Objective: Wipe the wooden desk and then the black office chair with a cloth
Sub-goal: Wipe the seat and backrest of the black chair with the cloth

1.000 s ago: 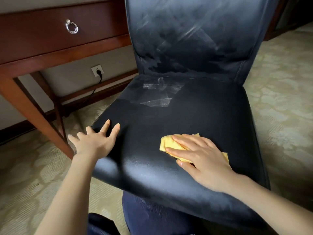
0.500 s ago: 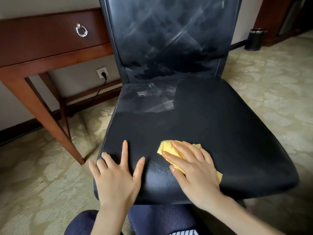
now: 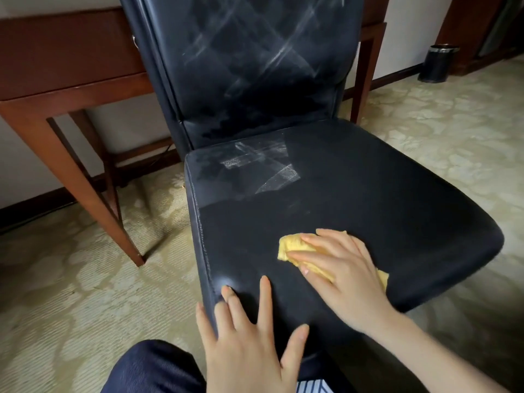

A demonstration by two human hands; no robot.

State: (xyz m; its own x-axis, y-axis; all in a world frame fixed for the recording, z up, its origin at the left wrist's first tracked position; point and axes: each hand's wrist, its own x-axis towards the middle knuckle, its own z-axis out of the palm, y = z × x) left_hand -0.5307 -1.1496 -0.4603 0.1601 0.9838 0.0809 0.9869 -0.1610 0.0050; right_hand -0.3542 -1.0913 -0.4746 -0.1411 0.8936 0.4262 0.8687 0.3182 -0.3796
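The black office chair fills the middle of the view, its seat and backrest marked with pale dusty streaks. A folded yellow cloth lies on the front part of the seat. My right hand presses flat on the cloth with straight fingers and covers most of it. My left hand rests flat on the seat's front left corner, fingers spread. The wooden desk stands behind the chair at the left.
A desk leg slants down to the patterned carpet left of the chair. A small black bin stands by the wall at the back right. My knee in dark trousers is at the bottom edge.
The chair seat has swung round so that it faces me more squarely. My left hand has slid along the seat's front edge toward me. My right hand stays on the cloth.
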